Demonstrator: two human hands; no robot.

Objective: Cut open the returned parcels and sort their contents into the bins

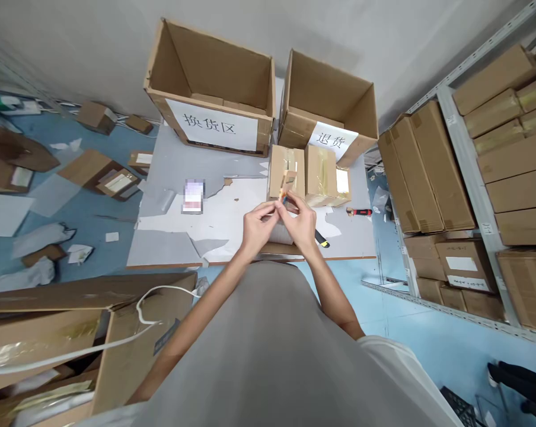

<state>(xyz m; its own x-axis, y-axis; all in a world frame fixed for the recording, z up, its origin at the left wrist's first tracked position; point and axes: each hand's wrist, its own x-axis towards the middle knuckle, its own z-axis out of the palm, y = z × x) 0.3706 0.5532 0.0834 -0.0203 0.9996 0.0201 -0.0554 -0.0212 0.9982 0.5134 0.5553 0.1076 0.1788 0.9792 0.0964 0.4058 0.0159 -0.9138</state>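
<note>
Above the front of the table, my left hand and my right hand meet with fingertips pinched together. Between them they hold a small light-brown packet with a colourful print low on it; its exact kind is too small to make out. Just behind my hands stand a taped carton and a second taped carton. A black-and-yellow handle lies by my right wrist. Farther right is a red-and-black hand tool. Partly hidden under my hands is a brown cardboard piece.
Two large open boxes with handwritten labels, the left box and the right box, stand at the table's back. Metal shelving stacked with cartons rises on the right. Parcels litter the left floor; an open carton stands front left.
</note>
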